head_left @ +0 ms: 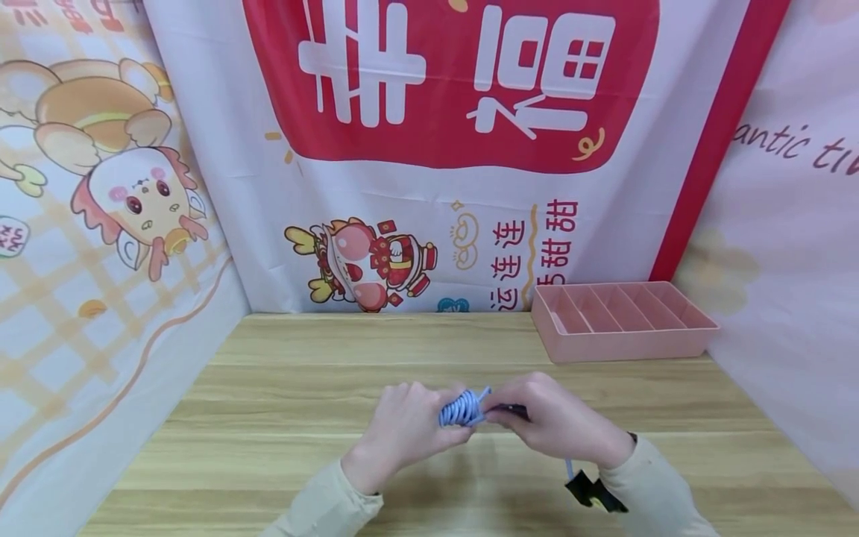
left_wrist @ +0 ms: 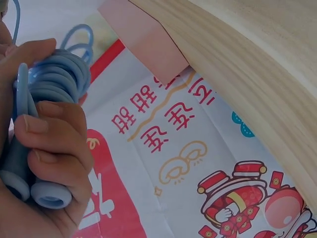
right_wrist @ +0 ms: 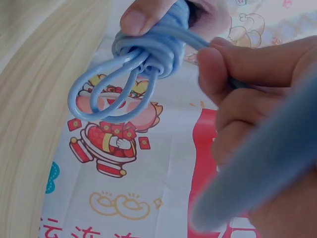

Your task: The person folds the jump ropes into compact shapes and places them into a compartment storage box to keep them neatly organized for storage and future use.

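A light blue jump rope (head_left: 459, 409) is wound into a tight coil above the table, gripped by my left hand (head_left: 406, 425). In the left wrist view, the fingers wrap both hollow-ended handles (left_wrist: 52, 194), and the windings (left_wrist: 59, 77) sit above them under the thumb. Loose loops (right_wrist: 81, 101) stick out of the coil's far end in the right wrist view. Just right of the coil, my right hand (head_left: 553, 421) pinches a length of the cord (right_wrist: 190, 38) between thumb and index finger. A blurred blue length (right_wrist: 252, 173) crosses close before the right wrist camera.
A pink divided box (head_left: 624, 335) stands at the back right of the wooden table (head_left: 302, 395). Printed cloth (head_left: 403, 179) hangs behind the table and along both sides. By the right sleeve is a black piece (head_left: 593, 494).
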A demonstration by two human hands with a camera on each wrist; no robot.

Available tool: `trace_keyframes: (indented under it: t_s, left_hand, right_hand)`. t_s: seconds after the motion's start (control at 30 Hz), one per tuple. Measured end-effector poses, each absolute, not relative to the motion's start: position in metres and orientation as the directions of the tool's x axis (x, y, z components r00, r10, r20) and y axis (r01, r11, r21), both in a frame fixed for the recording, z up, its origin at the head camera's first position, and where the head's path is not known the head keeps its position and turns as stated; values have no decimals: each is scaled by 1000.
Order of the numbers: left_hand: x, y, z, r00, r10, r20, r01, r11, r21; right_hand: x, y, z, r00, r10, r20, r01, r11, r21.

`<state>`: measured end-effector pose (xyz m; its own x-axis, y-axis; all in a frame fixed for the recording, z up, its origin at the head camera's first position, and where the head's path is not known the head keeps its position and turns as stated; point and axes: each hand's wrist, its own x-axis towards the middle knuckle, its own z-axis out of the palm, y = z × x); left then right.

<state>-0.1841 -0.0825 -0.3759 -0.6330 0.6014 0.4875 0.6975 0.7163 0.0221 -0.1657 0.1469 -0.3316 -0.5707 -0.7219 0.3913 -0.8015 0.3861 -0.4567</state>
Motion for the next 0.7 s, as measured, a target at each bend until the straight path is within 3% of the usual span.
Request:
trace_keyframes:
  t_s: [0.13,0.33,0.5,0.7]
  left_hand:
    - [-185,-81,-380,-545,679,493,780,626,0]
    - [-187,-80,-382,-426,746,512,871,492,7]
    - [-188,-80,-381,-389,756,527,893,449,15]
    - [-189,-82,-379,-403,754,518,886,464,13]
  right_hand:
    - [-165,146,-333,-524,-736,428,-839,359,-409]
    - [-168,149,-334,-477,-753,453,-855,278,-438]
    - [-174,153,-337,-444,-697,564,-879,218,-423]
    - [-177,155,-340,-436,-683,586,-888,224,-401]
